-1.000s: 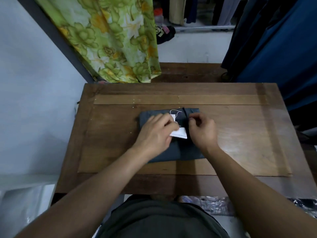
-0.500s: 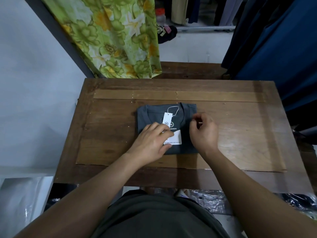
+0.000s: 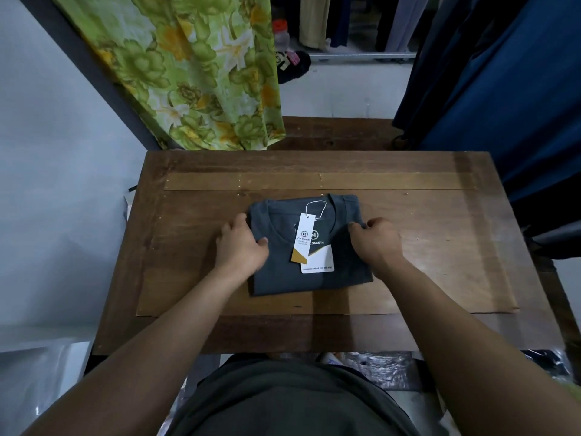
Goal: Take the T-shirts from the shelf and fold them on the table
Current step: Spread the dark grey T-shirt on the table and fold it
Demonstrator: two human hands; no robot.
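Hands at folded T-shirt (image 3: pixel 314 278) sides, left hand (image 3: pixel 240 247) gripping edge, right hand (image 3: pixel 377 242) pinching edge.

My wooden surface (image 3: pixel 440 247) carries one folded grey T-shirt (image 3: pixel 276 278) near its middle, white tags (image 3: pixel 303 239) lying on top.

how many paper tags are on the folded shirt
2. A long narrow tag hangs on a string from the collar of the shirt; a wider tag lies partly under it on the chest. More could be hidden beneath.
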